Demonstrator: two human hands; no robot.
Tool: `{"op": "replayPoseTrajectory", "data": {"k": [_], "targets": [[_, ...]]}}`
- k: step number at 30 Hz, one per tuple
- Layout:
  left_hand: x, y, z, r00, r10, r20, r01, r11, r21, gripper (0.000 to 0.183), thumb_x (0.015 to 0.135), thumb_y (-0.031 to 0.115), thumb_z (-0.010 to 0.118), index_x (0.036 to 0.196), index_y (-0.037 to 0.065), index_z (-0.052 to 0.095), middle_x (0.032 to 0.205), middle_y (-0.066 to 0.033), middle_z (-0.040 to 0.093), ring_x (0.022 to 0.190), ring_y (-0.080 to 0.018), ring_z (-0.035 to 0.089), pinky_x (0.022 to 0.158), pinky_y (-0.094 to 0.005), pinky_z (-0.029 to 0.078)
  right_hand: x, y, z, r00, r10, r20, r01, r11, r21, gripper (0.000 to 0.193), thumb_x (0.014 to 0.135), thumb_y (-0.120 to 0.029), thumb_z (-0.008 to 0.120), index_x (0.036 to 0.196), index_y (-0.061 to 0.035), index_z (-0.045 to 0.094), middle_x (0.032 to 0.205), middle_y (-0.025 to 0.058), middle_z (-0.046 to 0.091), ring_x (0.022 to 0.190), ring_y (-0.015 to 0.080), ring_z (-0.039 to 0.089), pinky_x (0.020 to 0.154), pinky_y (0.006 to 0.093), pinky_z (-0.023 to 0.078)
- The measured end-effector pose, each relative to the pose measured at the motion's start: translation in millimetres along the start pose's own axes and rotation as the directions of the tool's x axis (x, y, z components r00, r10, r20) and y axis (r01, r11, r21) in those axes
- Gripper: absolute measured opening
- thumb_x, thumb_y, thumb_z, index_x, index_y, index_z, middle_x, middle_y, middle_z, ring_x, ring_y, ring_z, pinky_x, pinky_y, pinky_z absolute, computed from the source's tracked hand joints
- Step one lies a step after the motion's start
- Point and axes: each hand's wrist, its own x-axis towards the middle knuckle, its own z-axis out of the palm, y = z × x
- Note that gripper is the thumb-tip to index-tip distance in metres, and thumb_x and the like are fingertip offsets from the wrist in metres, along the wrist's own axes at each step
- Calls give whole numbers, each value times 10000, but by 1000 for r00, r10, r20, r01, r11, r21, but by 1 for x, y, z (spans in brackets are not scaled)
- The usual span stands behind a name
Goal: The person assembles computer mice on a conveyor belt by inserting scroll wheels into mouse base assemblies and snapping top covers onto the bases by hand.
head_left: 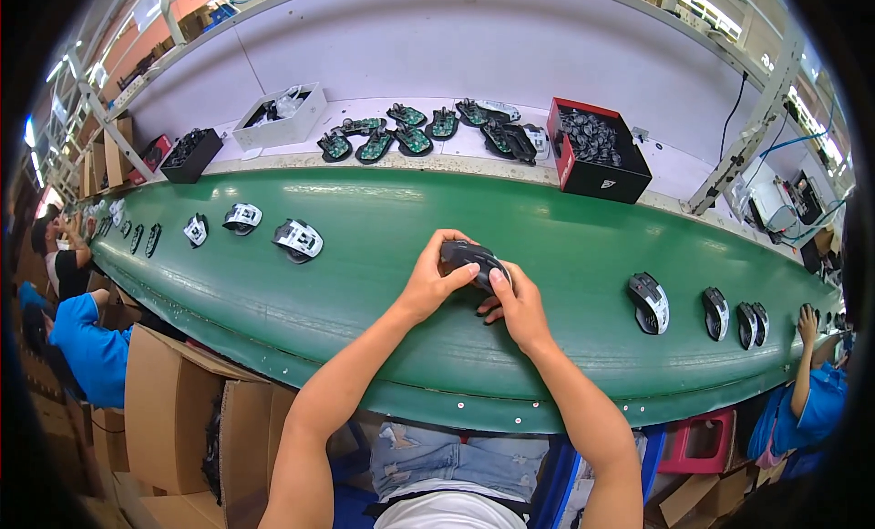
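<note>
A dark computer mouse (471, 256) is held above the green conveyor belt (401, 228), gripped between my two hands. My left hand (430, 278) wraps its left side, with the thumb pressed on the near face. My right hand (520, 308) holds the right end, thumb on top and other fingers curled beneath. To the left on the belt lie several white-and-black mouse shells (298, 241). On the right rests a black-and-white mouse (648, 303), with several more mice (715, 313) beyond it.
Behind the belt, a shelf carries green circuit boards on black bases (413, 140), a red-and-black box of small dark parts (602, 151), a white box (280, 114) and a black bin (191, 155). Cardboard boxes (173, 410) stand at lower left. Co-workers in blue (89, 347) sit at both sides.
</note>
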Motion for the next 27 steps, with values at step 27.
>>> {"op": "replayPoseTrajectory", "data": {"k": [27], "targets": [[-2,-6,-1,998,-24,-59,27,999,36,404,848,156,722,1168,21,515,1153,-119,615,1066,-184,599,972,-332,477,-4,-1,1,985,-157,-64,136,956,-259,509,956,-394,625,1207,46,577,876,136,709,665,171,688,592,310,552]]}}
